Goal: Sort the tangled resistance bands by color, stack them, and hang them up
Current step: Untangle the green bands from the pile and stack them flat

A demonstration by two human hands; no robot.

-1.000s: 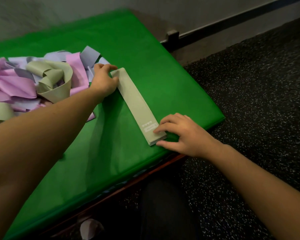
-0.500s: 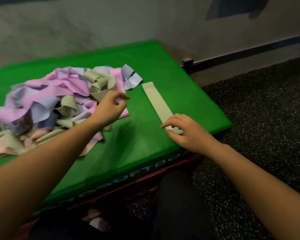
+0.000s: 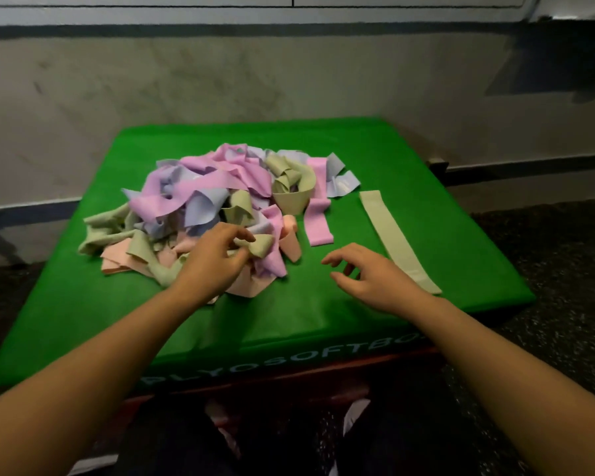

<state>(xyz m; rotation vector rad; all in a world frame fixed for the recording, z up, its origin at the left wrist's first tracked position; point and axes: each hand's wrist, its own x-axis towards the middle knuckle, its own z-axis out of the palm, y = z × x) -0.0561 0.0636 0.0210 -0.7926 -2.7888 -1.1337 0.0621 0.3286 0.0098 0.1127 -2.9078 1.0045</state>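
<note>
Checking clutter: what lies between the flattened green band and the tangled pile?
Head view: bare green mat separates flat green band from pile; nearer, the right hand hovers there.

Both forearms are bare from the near edge of the picture out to the wrists, with no sleeve, watch, ring or band on them. The left hand (image 3: 217, 259) and right hand (image 3: 375, 280) are ungloved. Between the arms, at the near edge, dark trousers (image 3: 289, 451) cover the legs.
</note>
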